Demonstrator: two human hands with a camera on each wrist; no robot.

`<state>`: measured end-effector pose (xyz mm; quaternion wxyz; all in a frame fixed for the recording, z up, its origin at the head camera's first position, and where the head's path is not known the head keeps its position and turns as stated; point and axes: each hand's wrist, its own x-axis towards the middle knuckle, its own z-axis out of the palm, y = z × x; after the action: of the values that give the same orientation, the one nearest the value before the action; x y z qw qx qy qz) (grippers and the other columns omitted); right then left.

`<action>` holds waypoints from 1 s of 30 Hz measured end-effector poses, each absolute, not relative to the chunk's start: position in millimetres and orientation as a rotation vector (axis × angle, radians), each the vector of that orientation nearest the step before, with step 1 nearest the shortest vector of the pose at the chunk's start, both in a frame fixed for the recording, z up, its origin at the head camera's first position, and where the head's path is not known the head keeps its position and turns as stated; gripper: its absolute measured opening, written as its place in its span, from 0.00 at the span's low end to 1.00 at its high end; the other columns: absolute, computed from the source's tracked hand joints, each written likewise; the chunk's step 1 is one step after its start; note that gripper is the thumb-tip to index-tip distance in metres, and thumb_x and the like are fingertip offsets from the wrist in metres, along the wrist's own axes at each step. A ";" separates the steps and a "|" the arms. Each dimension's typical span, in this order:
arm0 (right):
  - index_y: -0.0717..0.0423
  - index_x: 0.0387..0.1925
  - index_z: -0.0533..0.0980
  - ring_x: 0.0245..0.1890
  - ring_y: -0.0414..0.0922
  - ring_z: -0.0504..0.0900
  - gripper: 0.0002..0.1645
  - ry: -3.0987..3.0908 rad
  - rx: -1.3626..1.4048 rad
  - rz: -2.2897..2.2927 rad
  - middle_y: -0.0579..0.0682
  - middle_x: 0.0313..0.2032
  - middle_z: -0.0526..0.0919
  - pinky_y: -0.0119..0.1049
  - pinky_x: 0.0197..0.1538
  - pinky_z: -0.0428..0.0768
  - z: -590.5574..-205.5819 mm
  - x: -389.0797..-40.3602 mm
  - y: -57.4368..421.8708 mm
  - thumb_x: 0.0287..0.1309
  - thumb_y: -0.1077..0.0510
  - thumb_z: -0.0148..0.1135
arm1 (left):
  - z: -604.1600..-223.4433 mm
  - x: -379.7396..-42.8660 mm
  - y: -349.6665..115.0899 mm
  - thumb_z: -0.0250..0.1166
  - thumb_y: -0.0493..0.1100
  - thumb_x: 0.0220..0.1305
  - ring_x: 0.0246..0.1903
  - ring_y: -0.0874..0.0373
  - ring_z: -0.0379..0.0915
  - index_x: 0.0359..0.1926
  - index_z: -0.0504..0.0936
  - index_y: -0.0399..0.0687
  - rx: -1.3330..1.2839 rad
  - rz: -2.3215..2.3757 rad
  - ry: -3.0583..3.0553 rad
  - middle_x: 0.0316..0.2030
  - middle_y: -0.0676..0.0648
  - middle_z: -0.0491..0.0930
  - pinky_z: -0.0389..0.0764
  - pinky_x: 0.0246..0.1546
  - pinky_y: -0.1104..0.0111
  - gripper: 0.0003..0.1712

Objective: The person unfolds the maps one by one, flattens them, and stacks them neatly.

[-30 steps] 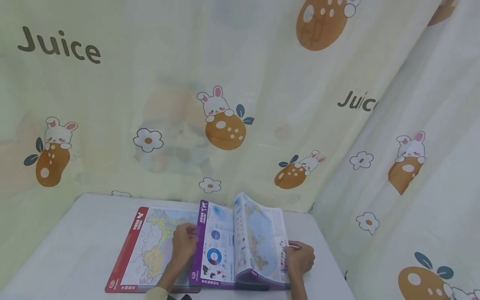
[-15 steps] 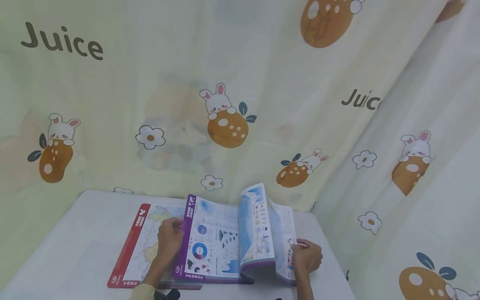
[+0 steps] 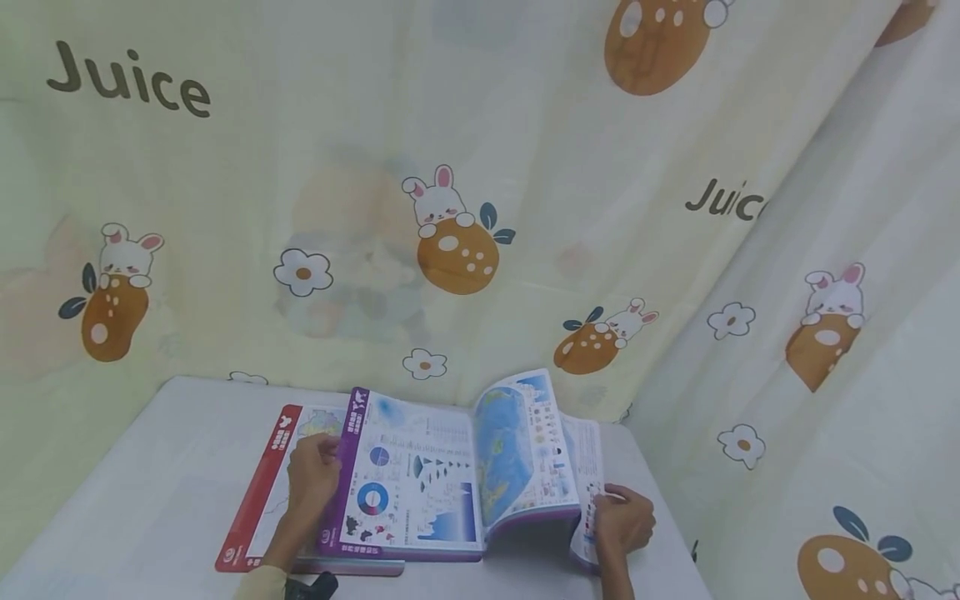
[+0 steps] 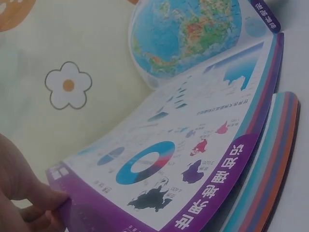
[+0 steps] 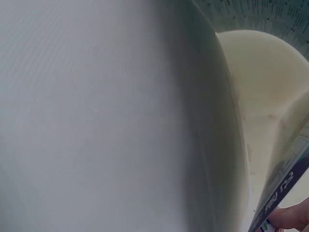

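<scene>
A folding world map [image 3: 411, 475] with a purple border is spread partly unfolded in the head view. My left hand [image 3: 313, 473] pinches its purple left edge, thumb on top in the left wrist view, and holds that edge raised. My right hand [image 3: 626, 518] grips the right edge of its far-right panel [image 3: 587, 467]. Between the hands, a middle panel [image 3: 521, 450] with a blue globe map arches up off the table. In the right wrist view, only part of the right hand [image 5: 292, 218] shows at the lower right corner, at a panel's edge.
A red-bordered map [image 3: 251, 500] lies on the white table [image 3: 150, 483], partly covered by the purple one and the left arm. Behind the table hangs a pale curtain [image 3: 525, 317] printed with rabbits and fruit; another stretch runs down the right side.
My left hand has moved left, drawing the purple edge over more of the red map. My right hand has shifted slightly right. The middle panel has fanned up and the map is spread wider.
</scene>
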<state>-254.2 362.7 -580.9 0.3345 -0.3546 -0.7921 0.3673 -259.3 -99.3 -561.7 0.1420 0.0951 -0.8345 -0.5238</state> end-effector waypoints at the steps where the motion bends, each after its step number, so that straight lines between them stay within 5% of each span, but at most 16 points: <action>1: 0.67 0.39 0.90 0.38 0.70 0.86 0.14 -2.064 -0.929 0.956 0.68 0.36 0.92 0.55 0.42 0.71 -581.6 -253.9 363.3 0.47 0.72 0.73 | -561.1 -258.8 -101.2 0.62 0.25 0.69 0.52 0.30 0.87 0.59 0.83 0.25 0.279 -1.512 -2.407 0.55 0.25 0.86 0.87 0.57 0.39 0.18; 22: 0.70 0.40 0.88 0.39 0.71 0.85 0.13 -2.154 -0.944 0.882 0.69 0.36 0.91 0.54 0.37 0.69 -599.3 -258.0 383.9 0.50 0.72 0.70 | -568.6 -267.8 -130.2 0.59 0.24 0.69 0.54 0.27 0.85 0.59 0.82 0.20 0.286 -1.404 -2.451 0.57 0.20 0.83 0.85 0.59 0.37 0.20; 30: 0.69 0.39 0.89 0.40 0.71 0.84 0.13 -2.181 -0.979 0.860 0.69 0.37 0.91 0.54 0.38 0.69 -597.5 -259.7 393.8 0.50 0.72 0.66 | -568.3 -267.0 -134.4 0.55 0.27 0.75 0.64 0.23 0.78 0.66 0.76 0.20 0.332 -1.378 -2.523 0.64 0.20 0.78 0.80 0.66 0.34 0.22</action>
<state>-259.7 393.8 -597.5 0.2962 -0.3680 -0.8199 0.3234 -267.0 -134.4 -568.3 0.1236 0.1138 -0.8651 -0.4726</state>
